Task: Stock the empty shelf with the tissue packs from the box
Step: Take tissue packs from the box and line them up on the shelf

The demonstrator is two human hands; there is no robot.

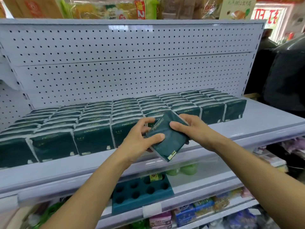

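Note:
A dark green tissue pack (166, 138) hangs tilted just in front of the pale shelf (257, 123), held between both hands. My left hand (140, 138) pinches its left edge with thumb and fingers. My right hand (191, 128) grips its right side, thumb on top. Behind them, several rows of matching green tissue packs (92, 123) stand upright across the shelf, from the left end almost to the right end. A gap in the front row lies directly behind the held pack. The box is not in view.
A white pegboard back panel (132, 63) rises behind the rows. Below, a lower shelf holds a teal tray with round holes (140, 194) and small coloured packets (194, 210). Goods sit on the top shelf. A dark bulky shape (287, 71) stands at the right.

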